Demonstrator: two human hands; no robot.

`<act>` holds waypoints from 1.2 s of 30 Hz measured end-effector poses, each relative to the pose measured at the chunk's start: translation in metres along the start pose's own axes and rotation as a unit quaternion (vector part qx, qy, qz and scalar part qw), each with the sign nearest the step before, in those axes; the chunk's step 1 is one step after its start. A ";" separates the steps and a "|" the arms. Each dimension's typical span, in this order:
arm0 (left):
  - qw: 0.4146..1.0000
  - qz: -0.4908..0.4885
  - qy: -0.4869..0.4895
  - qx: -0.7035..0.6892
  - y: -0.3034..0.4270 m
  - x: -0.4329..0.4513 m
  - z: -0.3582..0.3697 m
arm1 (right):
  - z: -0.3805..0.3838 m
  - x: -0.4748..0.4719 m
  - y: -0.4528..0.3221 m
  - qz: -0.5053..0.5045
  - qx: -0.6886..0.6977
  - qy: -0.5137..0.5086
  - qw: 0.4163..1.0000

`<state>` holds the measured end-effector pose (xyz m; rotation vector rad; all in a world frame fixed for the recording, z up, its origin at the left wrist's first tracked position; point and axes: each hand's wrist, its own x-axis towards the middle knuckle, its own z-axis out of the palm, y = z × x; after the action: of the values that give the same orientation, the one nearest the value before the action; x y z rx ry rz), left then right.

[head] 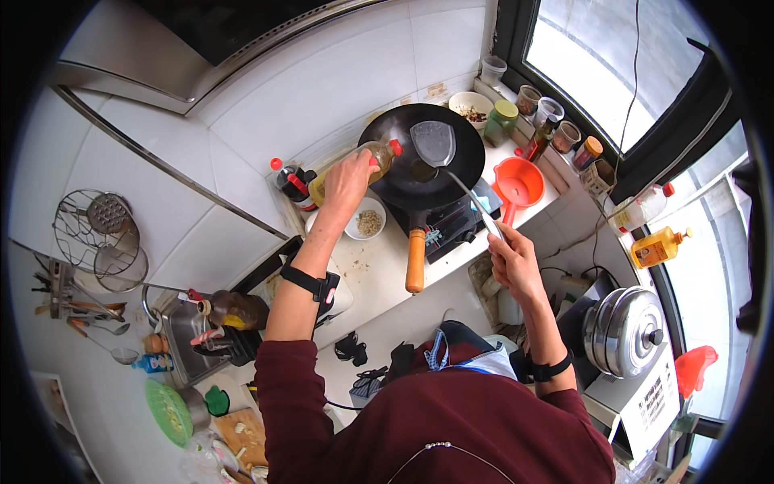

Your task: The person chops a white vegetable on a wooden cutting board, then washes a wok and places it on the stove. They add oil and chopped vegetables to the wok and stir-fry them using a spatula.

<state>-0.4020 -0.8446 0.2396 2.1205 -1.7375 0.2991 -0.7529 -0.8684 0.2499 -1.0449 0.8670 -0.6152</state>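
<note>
My left hand [349, 181] grips a clear plastic bottle of yellow oil [382, 167], tilted over the left rim of a black wok [396, 130]. Its red cap end points into the wok. In my right hand [514, 260] is the handle of a metal wok spatula [433, 144], whose broad blade rests in the wok. A small dark pool of liquid [424, 172] shows near the blade's lower edge. The wok's wooden handle [415, 260] points toward me. Beneath the wok is a black cooktop [450, 233].
A white bowl of chopped pieces [367, 219] stands left of the cooktop, near a dark sauce bottle [294, 183]. On the right are a red plastic ladle [519, 183] and a green jar [500, 124]. A steel lidded pot [626, 333] stands farther right; a sink [187, 330] lies left.
</note>
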 end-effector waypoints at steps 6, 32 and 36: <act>0.999 -0.010 0.035 -0.039 0.008 -0.008 -0.012 | 0.011 0.000 0.002 -0.009 -0.058 -0.017 0.998; 0.847 -0.385 0.349 -0.111 -0.069 -0.254 -0.078 | 0.078 -0.053 0.004 -0.007 -0.092 -0.104 0.990; 0.781 -0.407 0.406 -0.243 -0.084 -0.278 -0.037 | 0.085 -0.066 0.010 0.009 -0.085 -0.116 0.990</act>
<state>-0.3761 -0.5670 0.1497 1.7235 -0.2857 0.3712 -0.7156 -0.7719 0.2819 -1.2351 0.7336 -0.3988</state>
